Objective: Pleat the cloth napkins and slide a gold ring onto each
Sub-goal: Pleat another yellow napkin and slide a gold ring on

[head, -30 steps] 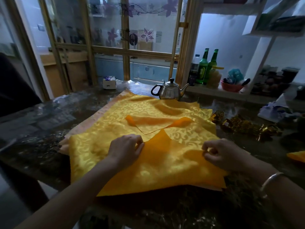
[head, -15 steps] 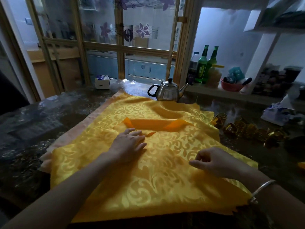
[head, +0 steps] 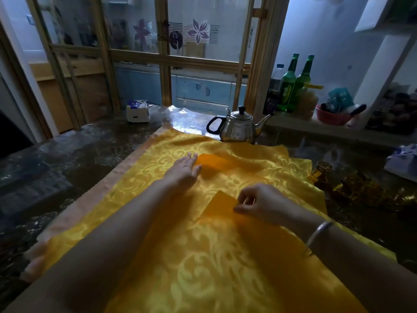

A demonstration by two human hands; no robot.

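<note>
A yellow patterned cloth napkin (head: pixel 203 256) lies spread on top of a stack of like napkins on the dark table. My left hand (head: pixel 184 171) lies flat with straight fingers on the cloth near its far half, beside a folded-over orange patch. My right hand (head: pixel 259 203) pinches a turned-up corner of the napkin, whose plain orange underside shows. Several gold rings (head: pixel 352 188) lie in a heap on the table to the right of the cloth.
A steel teapot (head: pixel 238 126) stands just beyond the cloth's far edge. A white box (head: pixel 137 111) sits at the far left of the table (head: pixel 56 159). Green bottles (head: pixel 293 82) and a red bowl (head: pixel 331 117) stand on a ledge at the back right. A pale bundle (head: pixel 404 161) lies at the right edge.
The cloth was drawn toward me and spread flat. My left hand slid away over the cloth with fingers straightened. My right hand moved inward and folded a corner over, showing the orange underside.
</note>
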